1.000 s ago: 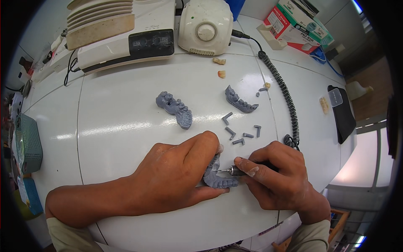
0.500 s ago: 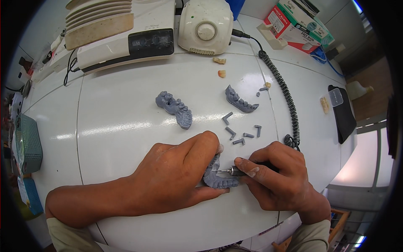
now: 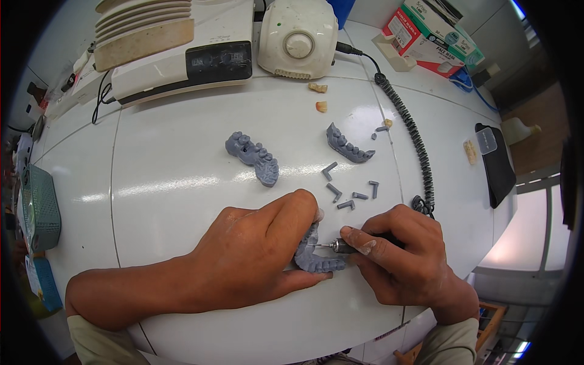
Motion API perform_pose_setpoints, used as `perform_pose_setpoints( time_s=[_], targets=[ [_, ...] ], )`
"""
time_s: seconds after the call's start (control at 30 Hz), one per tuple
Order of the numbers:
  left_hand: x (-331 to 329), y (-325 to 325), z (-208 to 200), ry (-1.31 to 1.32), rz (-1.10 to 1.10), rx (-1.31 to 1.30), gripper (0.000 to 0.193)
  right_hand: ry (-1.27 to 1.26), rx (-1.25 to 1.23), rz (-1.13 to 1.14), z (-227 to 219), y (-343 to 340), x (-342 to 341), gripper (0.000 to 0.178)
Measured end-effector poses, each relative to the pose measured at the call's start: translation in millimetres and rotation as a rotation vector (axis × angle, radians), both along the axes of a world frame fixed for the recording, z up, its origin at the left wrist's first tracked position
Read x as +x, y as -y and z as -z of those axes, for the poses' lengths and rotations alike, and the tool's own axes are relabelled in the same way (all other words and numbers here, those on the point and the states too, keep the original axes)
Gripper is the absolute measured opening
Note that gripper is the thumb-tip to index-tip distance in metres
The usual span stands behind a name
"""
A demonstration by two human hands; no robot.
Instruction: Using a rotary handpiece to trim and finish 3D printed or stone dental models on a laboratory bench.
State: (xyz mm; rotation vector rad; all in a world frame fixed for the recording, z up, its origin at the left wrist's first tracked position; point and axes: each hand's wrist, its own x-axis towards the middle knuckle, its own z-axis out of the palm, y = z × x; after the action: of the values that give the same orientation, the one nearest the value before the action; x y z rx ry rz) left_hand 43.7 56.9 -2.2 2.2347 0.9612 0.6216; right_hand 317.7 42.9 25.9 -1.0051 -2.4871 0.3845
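Observation:
My left hand (image 3: 261, 243) is closed on a grey dental model (image 3: 317, 263), a curved arch of teeth, gripping it by its left side just above the white table. My right hand (image 3: 404, 258) pinches a dental handpiece (image 3: 344, 246) like a pen. Its thin metal bur points left and reaches the inner side of the arch; whether the tip touches is too small to tell. Beyond my hands lie several small grey L-shaped pegs (image 3: 334, 193). Farther off are two more grey dental models, a broader one (image 3: 254, 158) and a narrow curved one (image 3: 349, 146).
A cream control box (image 3: 298, 39) with a round dial stands at the back, its coiled black cord (image 3: 413, 134) running down the right. Left of it sits a white machine (image 3: 155, 82). Tooth-coloured pieces (image 3: 321, 107), mask boxes (image 3: 426, 36), a black pouch (image 3: 500, 167) and a green basket (image 3: 42, 207) lie around.
The handpiece's bur has shifted very slightly upward against the model. Both hands and the model are otherwise in nearly the same place.

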Motion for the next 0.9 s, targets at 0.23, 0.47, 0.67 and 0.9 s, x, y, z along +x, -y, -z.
perform_pose_setpoints(
  time_s=[0.23, 0.47, 0.67, 0.9],
  targets=[
    [0.0, -0.6, -0.3, -0.003, 0.002, -0.001, 0.073, 0.004, -0.003, -0.008, 0.0, -0.7, 1.4, 0.042],
    [0.2, 0.0, 1.0, 0.001, -0.002, 0.023, 0.074, 0.005, -0.002, -0.015, 1.0, -0.7, 1.9, 0.043],
    [-0.1, 0.2, -1.5, -0.026, 0.002, -0.005, 0.074, 0.000, 0.001, -0.013, 0.8, -0.9, 1.5, 0.042],
    [-0.1, -0.4, -0.6, -0.015, 0.010, 0.004, 0.073, -0.002, 0.003, -0.017, -0.3, -1.7, 1.4, 0.042]
  ],
)
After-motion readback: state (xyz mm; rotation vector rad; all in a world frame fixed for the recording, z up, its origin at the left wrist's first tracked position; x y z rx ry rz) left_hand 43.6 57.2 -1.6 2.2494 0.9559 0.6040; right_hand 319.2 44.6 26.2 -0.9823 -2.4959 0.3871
